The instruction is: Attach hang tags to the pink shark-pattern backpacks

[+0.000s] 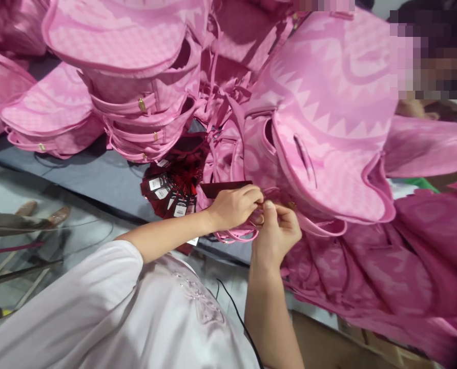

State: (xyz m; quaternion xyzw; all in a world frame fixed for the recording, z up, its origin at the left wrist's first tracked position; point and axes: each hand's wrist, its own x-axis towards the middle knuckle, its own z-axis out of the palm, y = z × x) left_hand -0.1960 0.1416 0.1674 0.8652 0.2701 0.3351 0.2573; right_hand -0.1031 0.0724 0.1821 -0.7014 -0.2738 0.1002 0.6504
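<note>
My left hand (238,206) and my right hand (276,228) meet at the lower edge of a pink patterned bag (328,102), fingertips pinched together. What sits between the fingertips is too small to make out. A dark red tag (226,188) lies against the back of my left hand, its far end showing beyond the knuckles. Pink straps hang just beneath both hands. Left of them, a fan of dark red tags with white labels (174,192) spreads over the table edge.
Stacked pink bags (136,92) stand at the left on a grey table (98,184). More pink bags (367,266) fill the right side. A person's shoes (57,216) show on the floor at far left; another person is at upper right.
</note>
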